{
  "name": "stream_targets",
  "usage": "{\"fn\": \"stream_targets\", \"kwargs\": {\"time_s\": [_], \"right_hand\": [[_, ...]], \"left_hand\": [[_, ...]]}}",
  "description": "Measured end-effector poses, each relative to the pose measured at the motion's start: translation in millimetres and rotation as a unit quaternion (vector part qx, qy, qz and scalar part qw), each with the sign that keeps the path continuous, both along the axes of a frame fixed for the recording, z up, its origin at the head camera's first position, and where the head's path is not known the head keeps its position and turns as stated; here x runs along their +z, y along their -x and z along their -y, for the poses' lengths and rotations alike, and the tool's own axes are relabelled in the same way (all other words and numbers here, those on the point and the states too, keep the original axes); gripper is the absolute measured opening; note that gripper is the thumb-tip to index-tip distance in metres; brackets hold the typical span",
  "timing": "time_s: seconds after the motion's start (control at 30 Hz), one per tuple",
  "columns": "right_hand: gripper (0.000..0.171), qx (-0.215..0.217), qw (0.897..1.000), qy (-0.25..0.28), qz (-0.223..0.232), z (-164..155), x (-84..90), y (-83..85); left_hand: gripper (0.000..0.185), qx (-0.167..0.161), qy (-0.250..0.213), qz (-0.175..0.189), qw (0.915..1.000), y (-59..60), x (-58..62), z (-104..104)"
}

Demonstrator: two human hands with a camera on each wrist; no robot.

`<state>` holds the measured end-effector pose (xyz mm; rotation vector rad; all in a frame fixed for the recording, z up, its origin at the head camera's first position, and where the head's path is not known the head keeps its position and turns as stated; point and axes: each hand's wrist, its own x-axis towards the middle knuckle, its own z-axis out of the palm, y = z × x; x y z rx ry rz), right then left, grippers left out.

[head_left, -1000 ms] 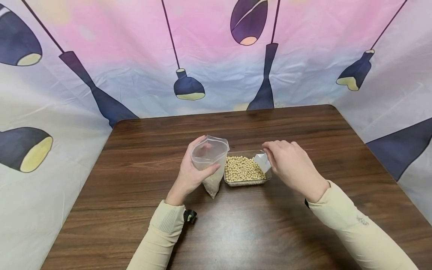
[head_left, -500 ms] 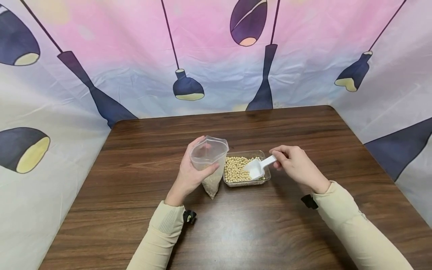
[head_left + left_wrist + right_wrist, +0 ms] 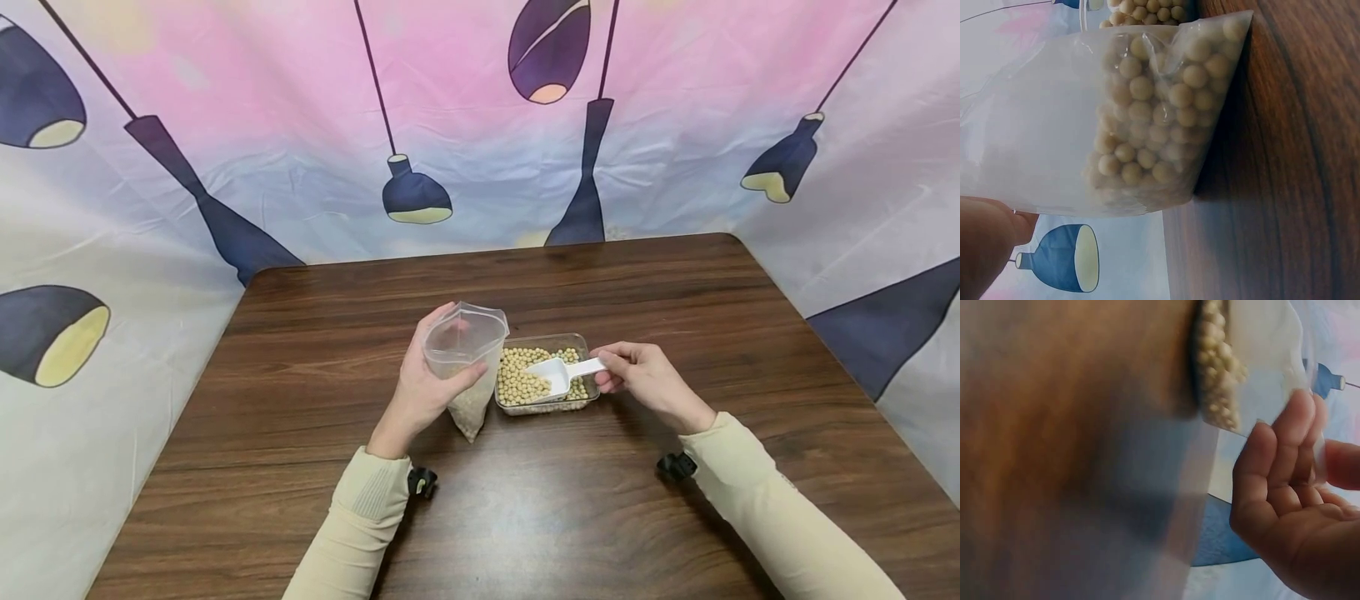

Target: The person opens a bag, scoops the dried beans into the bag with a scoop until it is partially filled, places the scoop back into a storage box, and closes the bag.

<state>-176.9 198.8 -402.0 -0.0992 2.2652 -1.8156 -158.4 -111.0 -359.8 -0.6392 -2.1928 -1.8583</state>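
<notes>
My left hand [image 3: 426, 385] grips a clear plastic bag [image 3: 474, 392], its mouth spread wide and facing up. Soybeans [image 3: 1160, 106] fill the bag's lower part, as the left wrist view shows. Just right of it stands a clear rectangular container [image 3: 551, 408] with more soybeans [image 3: 517, 379] in it. My right hand [image 3: 647, 379] pinches the handle of a white scoop [image 3: 558, 377] between thumb and fingers. The scoop's blade lies among the beans, tip pointing left toward the bag. In the right wrist view the curled fingers [image 3: 1285, 456] are beside the container's wall.
Both hands work over a dark wood-grain table [image 3: 337, 333], its far edge close to a patterned cloth backdrop [image 3: 300, 192] printed with lamps. Black wrist straps [image 3: 422, 481] show at both cuffs.
The right hand has swung the scoop from steeply tipped at the container's right side to lying flatter, its blade farther left in the beans. The left hand and bag have stayed put.
</notes>
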Motion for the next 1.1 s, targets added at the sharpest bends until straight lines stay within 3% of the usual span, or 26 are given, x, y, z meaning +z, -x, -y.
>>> {"fn": "stream_targets", "kwargs": {"time_s": [0.2,0.43,0.57,0.8,1.1], "right_hand": [[0.035,-0.009,1.0,0.022,0.005,0,-8.1,1.0],[0.037,-0.02,0.997,0.067,0.042,-7,-10.9,4.7],[0.038,-0.021,0.993,0.098,0.055,-11,-8.3,6.7],[0.037,-0.036,0.984,0.165,0.049,-18,11.9,6.9],[0.038,-0.046,0.963,0.266,-0.022,-10,55.9,0.9]], "left_hand": [[0.077,0.0,-0.003,-0.001,1.0,1.4,-3.1,2],[0.082,0.002,-0.008,-0.004,1.0,14.7,-28.6,9],[0.082,0.004,-0.007,-0.01,0.9999,15.5,-31.7,12],[0.078,-0.005,-0.007,-0.005,1.0,0.6,-4.9,7],[0.079,-0.011,-0.008,-0.006,0.9999,1.9,-4.9,6]]}}
